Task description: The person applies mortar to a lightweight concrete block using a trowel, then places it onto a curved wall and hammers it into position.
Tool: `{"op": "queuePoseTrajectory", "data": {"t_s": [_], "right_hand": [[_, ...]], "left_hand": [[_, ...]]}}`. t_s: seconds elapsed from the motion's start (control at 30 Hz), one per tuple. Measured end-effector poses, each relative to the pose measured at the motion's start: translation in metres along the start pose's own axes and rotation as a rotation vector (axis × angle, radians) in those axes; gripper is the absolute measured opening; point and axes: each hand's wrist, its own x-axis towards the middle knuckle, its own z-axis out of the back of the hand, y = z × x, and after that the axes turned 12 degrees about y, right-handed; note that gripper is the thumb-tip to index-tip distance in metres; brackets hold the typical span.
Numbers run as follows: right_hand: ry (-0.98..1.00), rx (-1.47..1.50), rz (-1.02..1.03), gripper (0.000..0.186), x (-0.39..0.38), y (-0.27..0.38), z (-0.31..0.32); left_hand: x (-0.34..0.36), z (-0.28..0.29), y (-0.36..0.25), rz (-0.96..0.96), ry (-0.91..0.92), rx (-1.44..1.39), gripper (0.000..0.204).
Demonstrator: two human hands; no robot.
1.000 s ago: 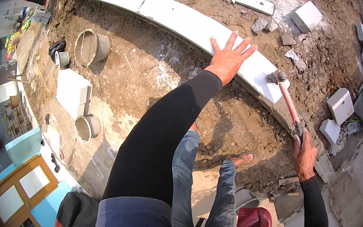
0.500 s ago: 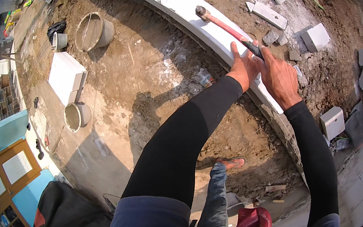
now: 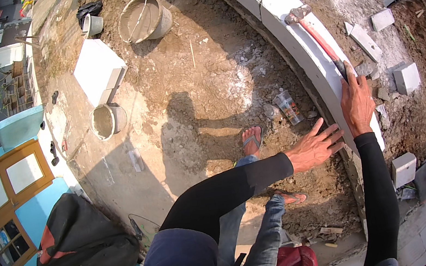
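Over the white wall (image 3: pixel 304 49) is a hammer (image 3: pixel 323 43), likely stiff and head-heavy, its black grip (image 3: pixel 342 69), the best hold, inside the right hand's (image 3: pixel 359 107) curled fingers, while the left hand (image 3: pixel 312 151), fingers spread and empty, hangs beside the wall.

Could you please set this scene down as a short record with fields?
Right hand: grips the hammer's black handle end
Hammer head: over the top of the white block wall
Left hand: fingers spread, no object visible in it; contact with wall unclear
Soil near left hand: plastic cup
Farther left: white slabs, three buckets
Beyond wall: loose blocks
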Motion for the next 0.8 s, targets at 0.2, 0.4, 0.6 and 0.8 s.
{"op": "queuePoseTrajectory", "data": {"t_s": [0.2, 0.4, 0.6, 0.8], "right_hand": [[0.008, -0.154, -0.069, 0.056, -0.002, 0.015, -0.018], [-0.142, -0.031, -0.156, 0.056, -0.038, 0.063, 0.006], [0.308, 0.369, -0.132, 0.062, -0.26, 0.162, -0.032], [0.584, 0.57, -0.578, 0.072, -0.646, 0.21, -0.114]], "left_hand": [[-0.28, -0.003, -0.037, 0.69, 0.549, -0.625, 0.071], [-0.396, 0.052, -0.128, 1.038, 0.598, -0.839, 0.117], [-0.415, 0.027, -0.125, 1.024, 0.469, -1.025, 0.127], [-0.46, -0.013, -0.161, 0.931, 0.324, -0.661, 0.124]]}}
